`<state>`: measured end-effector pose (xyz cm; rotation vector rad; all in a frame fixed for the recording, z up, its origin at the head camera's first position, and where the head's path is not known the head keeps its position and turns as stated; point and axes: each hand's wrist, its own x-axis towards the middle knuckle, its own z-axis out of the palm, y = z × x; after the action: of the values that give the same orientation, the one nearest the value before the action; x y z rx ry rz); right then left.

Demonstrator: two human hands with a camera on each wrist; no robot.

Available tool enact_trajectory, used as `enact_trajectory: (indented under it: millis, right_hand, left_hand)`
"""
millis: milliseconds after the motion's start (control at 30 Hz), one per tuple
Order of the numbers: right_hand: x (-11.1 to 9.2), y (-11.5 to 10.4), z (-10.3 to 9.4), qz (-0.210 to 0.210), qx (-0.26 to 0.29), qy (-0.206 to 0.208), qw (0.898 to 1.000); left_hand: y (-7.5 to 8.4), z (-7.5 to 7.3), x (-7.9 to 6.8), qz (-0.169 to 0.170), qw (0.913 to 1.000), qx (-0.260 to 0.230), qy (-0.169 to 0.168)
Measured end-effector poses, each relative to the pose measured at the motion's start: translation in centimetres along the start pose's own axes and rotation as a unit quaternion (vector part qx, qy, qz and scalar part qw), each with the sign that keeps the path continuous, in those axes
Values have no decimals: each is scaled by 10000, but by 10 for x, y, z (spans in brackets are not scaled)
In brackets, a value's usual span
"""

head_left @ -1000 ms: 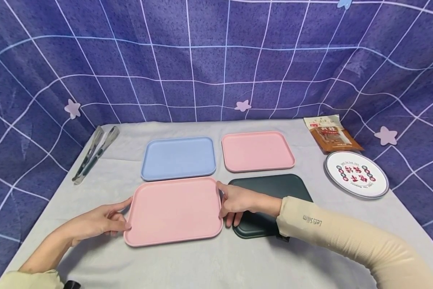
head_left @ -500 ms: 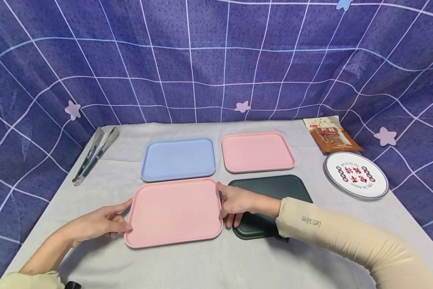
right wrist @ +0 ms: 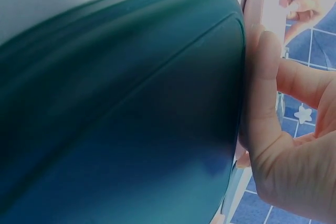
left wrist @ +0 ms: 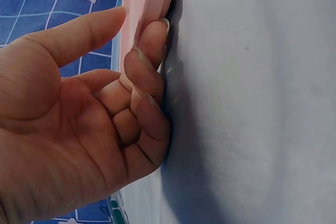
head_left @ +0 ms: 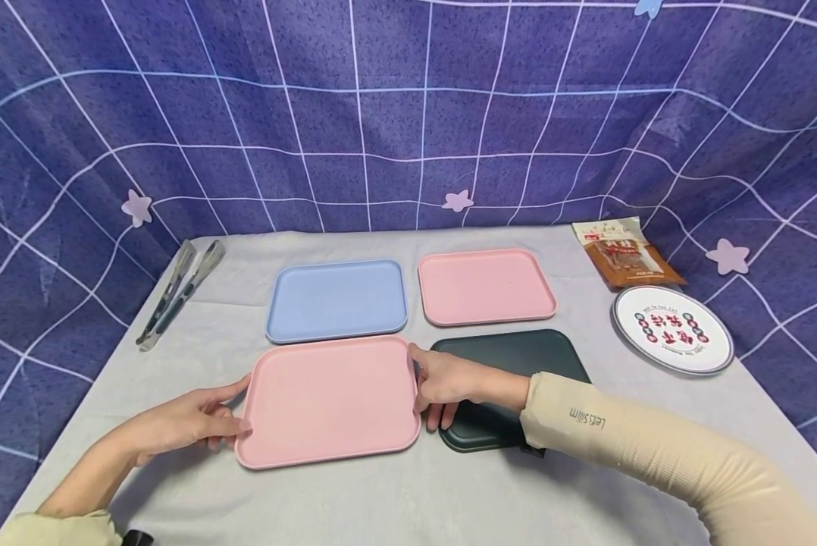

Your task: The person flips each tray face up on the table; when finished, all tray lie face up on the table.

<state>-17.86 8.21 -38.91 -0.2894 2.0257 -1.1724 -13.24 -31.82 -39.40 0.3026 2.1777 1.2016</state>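
In the head view, a pink tray (head_left: 333, 402) lies on the white cloth between both hands. My left hand (head_left: 183, 425) holds its left edge, thumb at the rim; in the left wrist view, the other fingers of the left hand (left wrist: 94, 98) curl low against the tray's side. My right hand (head_left: 446, 379) grips the right edge, index finger reaching to the far corner. That hand's wrist passes over a dark green tray (head_left: 518, 349). From the right wrist, the fingers of the right hand (right wrist: 294, 156) lie between the green tray and the pink one.
Behind lie a blue tray (head_left: 338, 299) and a second pink tray (head_left: 486, 287). Tongs (head_left: 179, 296) rest at the far left. A white plate (head_left: 673, 330) with red lettering and a brown food packet (head_left: 627, 254) are at the right. A purple curtain (head_left: 408, 114) hangs behind.
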Motion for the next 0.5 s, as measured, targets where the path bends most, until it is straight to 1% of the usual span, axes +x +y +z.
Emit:
enact_trajectory:
  millis: [200,267,500]
  right_hand:
    - [0,0,0,-29,-11,-13,10000]
    - [0,0,0,-36,-29,-15,10000]
    - [0,0,0,-35,-61,2,10000]
  left_hand:
    - [0,1,0,-23,10000,49,5]
    - [0,1,0,-63,9999,83,38]
    - [2,6,2,-16,9994,281,212]
